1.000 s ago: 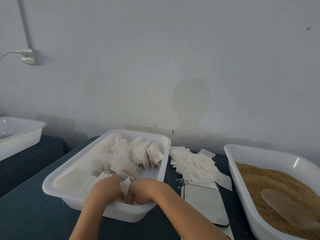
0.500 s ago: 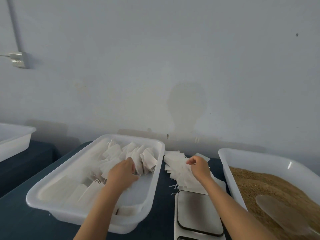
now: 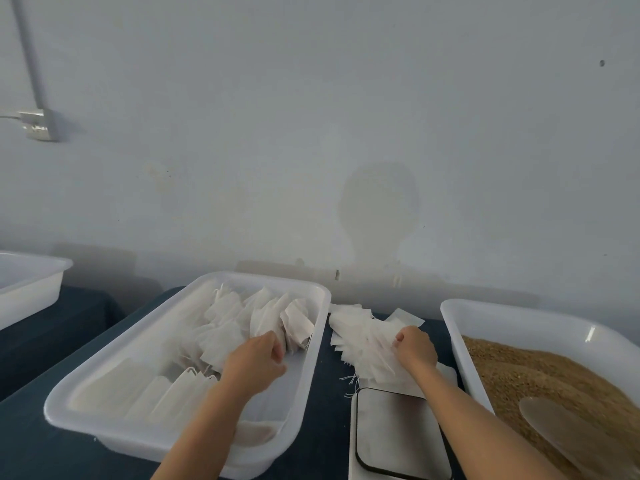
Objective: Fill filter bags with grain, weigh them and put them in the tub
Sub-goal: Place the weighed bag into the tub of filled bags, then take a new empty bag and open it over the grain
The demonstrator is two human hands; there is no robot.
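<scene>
A white tub (image 3: 313,348) in front of me holds filled filter bags (image 3: 263,317) and flat rows of bags (image 3: 145,393). My left hand (image 3: 254,363) hovers inside it near the bags, fingers curled, holding nothing I can make out. To its right a loose pile of empty filter bags (image 3: 360,337) lies on the dark table. My right hand (image 3: 415,348) rests on that pile and pinches a bag at its edge. A scale (image 3: 398,431) sits just in front of the pile. A tub of brown grain (image 3: 540,379) with a pale scoop (image 3: 568,431) stands at the right.
Another white tub (image 3: 31,289) stands at the far left on a separate dark surface. A wall rises directly behind the table, with a socket (image 3: 38,124) at upper left. The dark table (image 3: 31,452) shows at the lower left.
Both hands left the tub's near end. My right hand crossed to the empty bag pile and took hold there. My left hand moved further up inside the tub.
</scene>
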